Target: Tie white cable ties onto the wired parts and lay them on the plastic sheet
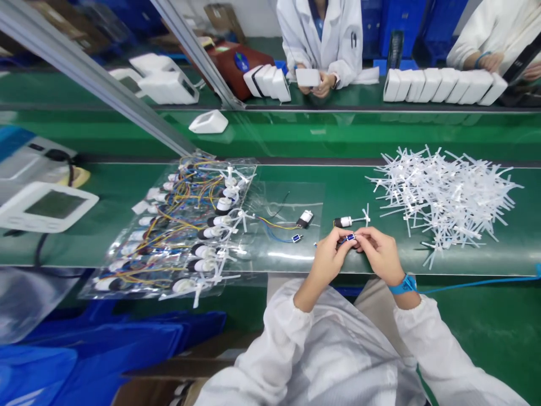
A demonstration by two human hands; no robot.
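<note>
Pinching a tiny blue connector (350, 238) between my left hand (327, 260) and right hand (380, 252) at the counter's (296, 265) near edge, light, fragile-looking, best gripped by its body.

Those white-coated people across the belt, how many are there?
2 in view: one person straight across holding a small white box, another person at the far right, mostly cut off. Others may sit outside the picture.
</note>
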